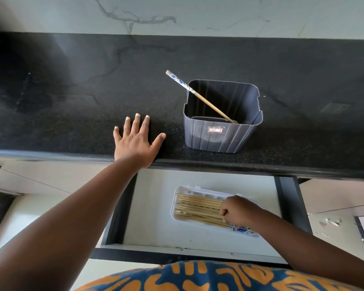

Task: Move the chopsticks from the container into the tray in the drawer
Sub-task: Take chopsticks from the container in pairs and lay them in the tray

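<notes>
A grey ribbed container (219,137) stands on the black counter. One bamboo chopstick (200,95) with a blue-and-white patterned end leans inside it, sticking out to the upper left. Below, in the open drawer, a white tray (173,206) holds several bamboo chopsticks (195,208) laid side by side. My right hand (239,210) is over the tray's right part, fingers curled down onto the chopsticks there; what they pinch is hidden. My left hand (136,139) lies flat on the counter with fingers spread, left of the container.
The black granite counter (93,91) runs across the view with a marble wall behind. The open drawer (151,217) has a pale floor and dark side walls. Closed cabinet fronts flank it. My patterned shirt fills the bottom edge.
</notes>
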The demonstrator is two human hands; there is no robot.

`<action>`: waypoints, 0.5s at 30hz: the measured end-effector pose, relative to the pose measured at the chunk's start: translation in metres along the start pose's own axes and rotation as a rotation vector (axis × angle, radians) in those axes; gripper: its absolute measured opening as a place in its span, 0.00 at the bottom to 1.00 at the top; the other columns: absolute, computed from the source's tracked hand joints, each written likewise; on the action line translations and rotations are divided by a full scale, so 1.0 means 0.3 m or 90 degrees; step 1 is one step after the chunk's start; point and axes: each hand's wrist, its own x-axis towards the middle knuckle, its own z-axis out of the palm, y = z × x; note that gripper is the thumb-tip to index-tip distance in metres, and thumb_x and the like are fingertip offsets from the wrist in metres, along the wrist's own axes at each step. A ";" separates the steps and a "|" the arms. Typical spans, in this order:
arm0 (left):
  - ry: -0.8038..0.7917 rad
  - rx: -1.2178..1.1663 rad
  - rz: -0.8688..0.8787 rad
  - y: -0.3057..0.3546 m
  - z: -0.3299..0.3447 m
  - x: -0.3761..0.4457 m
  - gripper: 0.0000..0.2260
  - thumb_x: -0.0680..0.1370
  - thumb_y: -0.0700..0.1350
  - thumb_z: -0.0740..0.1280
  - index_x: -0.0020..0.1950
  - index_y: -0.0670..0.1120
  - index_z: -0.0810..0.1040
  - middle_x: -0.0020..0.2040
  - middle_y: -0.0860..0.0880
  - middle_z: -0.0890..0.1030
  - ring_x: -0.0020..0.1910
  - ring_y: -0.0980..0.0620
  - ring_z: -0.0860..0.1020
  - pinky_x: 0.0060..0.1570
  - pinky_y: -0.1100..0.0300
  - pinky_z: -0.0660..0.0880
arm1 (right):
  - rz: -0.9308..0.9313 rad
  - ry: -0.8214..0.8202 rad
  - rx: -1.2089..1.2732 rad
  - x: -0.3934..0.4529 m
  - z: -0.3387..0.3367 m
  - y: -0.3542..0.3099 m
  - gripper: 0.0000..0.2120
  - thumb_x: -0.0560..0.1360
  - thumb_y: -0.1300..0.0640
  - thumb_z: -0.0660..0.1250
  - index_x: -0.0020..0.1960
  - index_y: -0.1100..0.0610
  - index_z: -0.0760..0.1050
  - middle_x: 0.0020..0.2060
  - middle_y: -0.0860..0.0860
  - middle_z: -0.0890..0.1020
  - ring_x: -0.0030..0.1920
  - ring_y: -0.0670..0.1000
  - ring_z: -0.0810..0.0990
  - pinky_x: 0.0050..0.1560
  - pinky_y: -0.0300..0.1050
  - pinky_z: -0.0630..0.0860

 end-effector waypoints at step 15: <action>-0.006 0.000 -0.001 -0.002 -0.001 -0.001 0.37 0.75 0.71 0.41 0.79 0.53 0.50 0.80 0.49 0.49 0.78 0.47 0.45 0.74 0.42 0.43 | -0.018 0.104 -0.018 -0.056 -0.019 -0.005 0.19 0.77 0.64 0.60 0.60 0.46 0.79 0.60 0.49 0.81 0.56 0.51 0.80 0.54 0.44 0.77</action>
